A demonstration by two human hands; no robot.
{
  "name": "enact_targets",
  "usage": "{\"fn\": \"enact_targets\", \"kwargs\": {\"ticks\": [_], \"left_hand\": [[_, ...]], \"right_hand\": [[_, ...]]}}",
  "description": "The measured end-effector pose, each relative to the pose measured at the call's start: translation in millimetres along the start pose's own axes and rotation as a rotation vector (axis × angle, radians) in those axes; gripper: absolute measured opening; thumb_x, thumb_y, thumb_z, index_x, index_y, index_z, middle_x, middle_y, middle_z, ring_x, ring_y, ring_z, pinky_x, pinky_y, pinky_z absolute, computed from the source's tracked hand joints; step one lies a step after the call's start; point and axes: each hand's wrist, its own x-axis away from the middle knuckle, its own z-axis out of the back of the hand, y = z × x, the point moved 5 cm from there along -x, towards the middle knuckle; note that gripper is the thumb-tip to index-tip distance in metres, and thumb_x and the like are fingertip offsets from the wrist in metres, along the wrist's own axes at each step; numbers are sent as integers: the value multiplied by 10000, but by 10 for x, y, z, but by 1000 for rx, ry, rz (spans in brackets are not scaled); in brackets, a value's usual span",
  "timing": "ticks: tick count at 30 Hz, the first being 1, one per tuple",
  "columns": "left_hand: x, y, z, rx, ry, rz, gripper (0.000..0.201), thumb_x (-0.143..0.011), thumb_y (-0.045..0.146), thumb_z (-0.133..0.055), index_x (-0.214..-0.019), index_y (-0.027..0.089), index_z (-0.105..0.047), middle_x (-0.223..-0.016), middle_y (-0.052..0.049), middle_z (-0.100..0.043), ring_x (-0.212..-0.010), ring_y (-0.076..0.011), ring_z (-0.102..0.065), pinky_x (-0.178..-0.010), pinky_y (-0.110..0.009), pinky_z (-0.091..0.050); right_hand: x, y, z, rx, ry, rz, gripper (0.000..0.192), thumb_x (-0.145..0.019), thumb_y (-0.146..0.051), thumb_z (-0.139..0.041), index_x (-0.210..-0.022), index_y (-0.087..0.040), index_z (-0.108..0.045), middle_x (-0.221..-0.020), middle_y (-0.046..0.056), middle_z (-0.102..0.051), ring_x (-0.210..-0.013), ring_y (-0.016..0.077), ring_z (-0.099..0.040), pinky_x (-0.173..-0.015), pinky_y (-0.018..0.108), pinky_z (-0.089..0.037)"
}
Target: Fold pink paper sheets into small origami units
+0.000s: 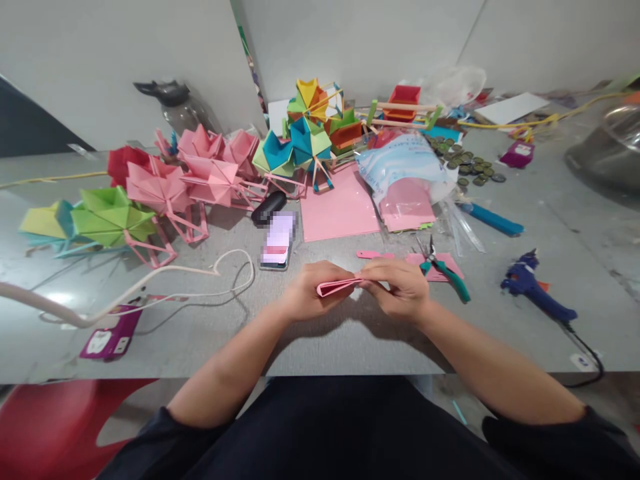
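Pink paper point(338, 287), folded into a narrow strip, sits just above the table's point(350, 347) near edge, pinched at 9 o'clock by the left hand point(306, 293) and at 3 o'clock by the right hand point(397, 288). Folding it well calls for matched edges and a firm fingertip crease; pliers point(445, 270) lie just beside, at 2 o'clock

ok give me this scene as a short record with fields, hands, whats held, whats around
left hand: left hand pinches one end of the folded pink paper
right hand: right hand pinches the other end
surface: grey table
near right: pliers, blue glue gun
near left: phone, white cable
behind: pink paper sheet, folded paper models in pink, green, blue, plastic bag
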Motion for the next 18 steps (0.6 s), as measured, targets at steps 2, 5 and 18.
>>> {"fn": "enact_targets", "kwargs": {"ticks": [2, 5, 18], "left_hand": [[2, -2, 0, 1, -7, 1, 154, -1072, 269, -655, -1065, 198, -792, -959, -73, -854, -857, -188, -801, -809, -323, -630], [12, 8, 6, -13, 23, -21, 157, -1045, 263, -702, -1162, 198, -785, -1043, -92, -860, -926, -205, -814, -851, -347, -643], [35, 139, 228, -112, 502, -210, 197, -1055, 388, -762, -1199, 255, -779, -1032, -55, -869, -912, -204, -825, -819, -393, -646]], "right_hand": [[-5, -27, 2, 20, 0, 23, 150, -999, -111, -710, -1029, -229, -798, -789, 29, -818, -674, 181, -779, -623, 292, -650], [-14, -70, 20, 63, 5, 56, 204, -966, -54, -710, -1045, -223, -794, -814, 29, -820, -695, 176, -780, -632, 280, -651], [18, -72, 124, 225, 119, 114, 278, -925, -67, -738, -1113, -262, -801, -814, 14, -801, -657, 198, -767, -617, 335, -689]]}}
